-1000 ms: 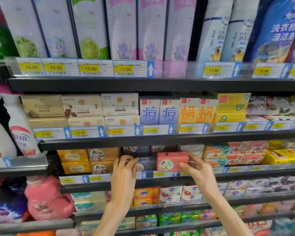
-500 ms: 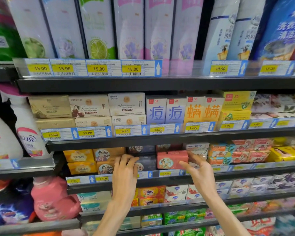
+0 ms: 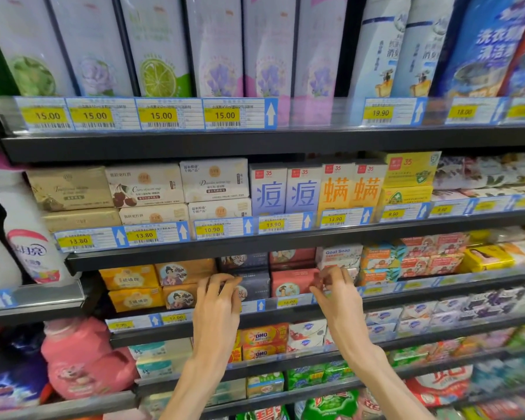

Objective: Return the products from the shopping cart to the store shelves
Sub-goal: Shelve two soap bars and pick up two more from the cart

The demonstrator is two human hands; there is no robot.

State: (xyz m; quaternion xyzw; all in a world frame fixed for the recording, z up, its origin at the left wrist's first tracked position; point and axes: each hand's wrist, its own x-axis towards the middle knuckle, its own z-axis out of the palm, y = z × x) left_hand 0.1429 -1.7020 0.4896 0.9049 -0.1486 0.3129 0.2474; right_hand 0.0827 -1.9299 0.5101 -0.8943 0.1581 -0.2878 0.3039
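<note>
Currently the right hand (image 3: 335,291) sits at the right end of a pink soap box (image 3: 291,281), fingertips (image 3: 315,286) curled narrow and touching its corner; whether they pinch it or merely nudge it cannot be told. That box lies flat on the shelf (image 3: 406,286), front row, under another pink box and just left of the Goat Soap cartons (image 3: 338,256). The left hand (image 3: 217,298) has its fingers bent against a dark grey box (image 3: 253,283) directly left of the pink one, holding nothing that shows. Orange boxes (image 3: 185,272) and yellow boxes (image 3: 129,277) stand further left. In my judgement the pink box is light, stiff cardboard with a smooth printed face, sturdy enough to push; it is best taken across its short ends, where the fingers have purchase. No shopping cart is visible.
</note>
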